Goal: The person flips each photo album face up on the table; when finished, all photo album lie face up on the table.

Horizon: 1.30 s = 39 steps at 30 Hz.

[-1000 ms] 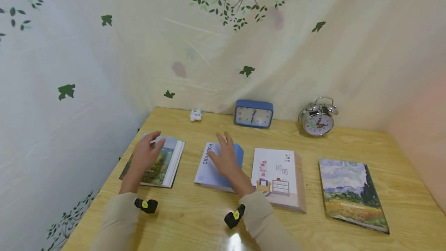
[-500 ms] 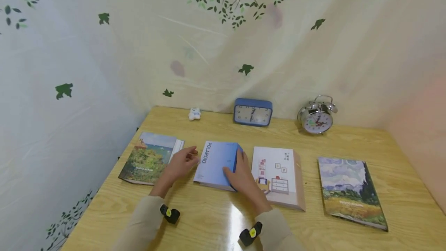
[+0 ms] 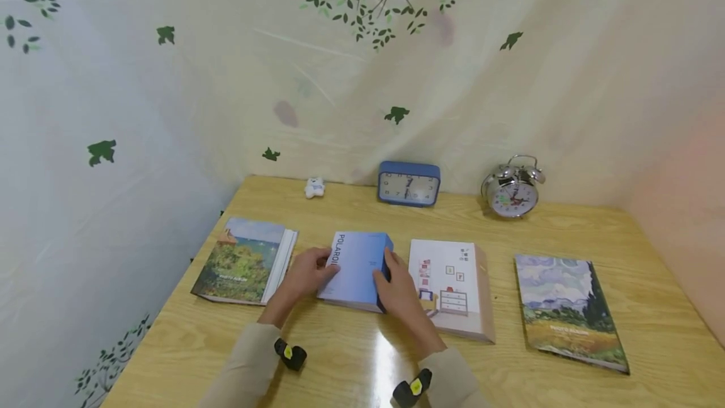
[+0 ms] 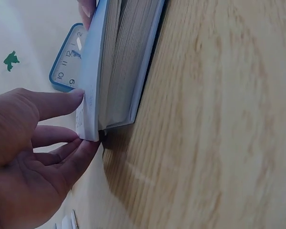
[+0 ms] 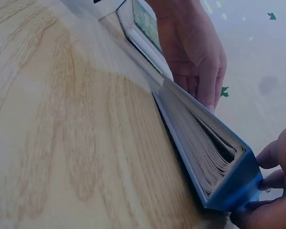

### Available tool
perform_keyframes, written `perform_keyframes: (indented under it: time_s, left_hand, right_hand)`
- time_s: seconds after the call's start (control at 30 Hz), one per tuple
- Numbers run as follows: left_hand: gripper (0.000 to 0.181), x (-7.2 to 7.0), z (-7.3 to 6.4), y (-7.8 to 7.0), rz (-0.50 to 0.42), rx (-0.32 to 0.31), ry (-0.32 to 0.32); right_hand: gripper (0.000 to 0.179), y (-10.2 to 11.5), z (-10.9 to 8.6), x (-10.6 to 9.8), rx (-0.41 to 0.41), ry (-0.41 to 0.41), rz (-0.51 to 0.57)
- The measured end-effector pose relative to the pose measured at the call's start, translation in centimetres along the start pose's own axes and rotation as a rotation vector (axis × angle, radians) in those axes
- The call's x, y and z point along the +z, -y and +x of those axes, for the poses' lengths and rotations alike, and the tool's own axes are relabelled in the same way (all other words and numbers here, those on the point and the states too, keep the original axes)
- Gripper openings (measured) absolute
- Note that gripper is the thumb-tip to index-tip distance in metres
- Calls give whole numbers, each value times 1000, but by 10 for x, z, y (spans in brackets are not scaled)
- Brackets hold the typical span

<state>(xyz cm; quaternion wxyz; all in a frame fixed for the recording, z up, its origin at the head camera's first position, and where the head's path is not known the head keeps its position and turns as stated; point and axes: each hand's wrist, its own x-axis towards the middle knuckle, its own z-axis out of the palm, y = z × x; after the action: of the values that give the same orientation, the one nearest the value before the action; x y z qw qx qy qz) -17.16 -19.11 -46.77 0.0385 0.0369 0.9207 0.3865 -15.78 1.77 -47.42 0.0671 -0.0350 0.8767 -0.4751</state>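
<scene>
A thick blue photo album [image 3: 358, 272] marked POLAROID lies on the wooden table between both hands, its cover closed. My left hand [image 3: 308, 274] pinches the cover's left edge, thumb on top and fingertips [image 4: 88, 145] at the edge from below. Along the right side, my right hand [image 3: 399, 291] holds the spine [image 5: 238, 186], with its thumb on the cover and fingers against the spine. In the left wrist view the block of pages [image 4: 126, 62] shows between the covers, with a gap under the upper cover.
To the left lies a landscape-covered photo album [image 3: 240, 263]. A white illustrated book [image 3: 444, 282] is close on the right, and another painted album [image 3: 569, 313] farther right. Behind stand a small white figurine [image 3: 314, 187], a blue clock [image 3: 409, 184] and a silver alarm clock [image 3: 512, 191].
My left hand has moved right, from over the landscape album to the blue album's left edge, and now pinches it. My right hand has come down from above the cover onto the spine.
</scene>
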Motion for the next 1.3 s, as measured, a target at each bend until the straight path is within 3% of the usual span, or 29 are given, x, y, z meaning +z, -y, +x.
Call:
perform_keyframes:
  time_s: [0.2,0.4,0.63,0.87,0.97,1.1,1.3]
  left_hand:
    - [56,2,-4,-5,-22,-49,41]
    - [73,5,-5,-14,17,-2,89]
    - [86,10,-8,-31,2,-4,176]
    - [77,10,-7,-38,-108,93,254]
    - [72,8,-7,-39,-184,89,280]
    - [64,-2,-7,-40,-277,102,278]
    - [60,-22,-9,-39,-337,193,181]
  right_hand:
    - [55,6,-2,-6,3,-38,30]
    - [56,10,-2,-16,2,-29,26]
    - [52,17,-7,-29,-50,-37,150]
    - [47,22,-5,-42,-45,-91,167]
    - [46,26,-5,-45,-75,-81,208]
    - [47,32,-6,-44,-136,-43,286]
    - [53,40,-4,-29,-228,24,361]
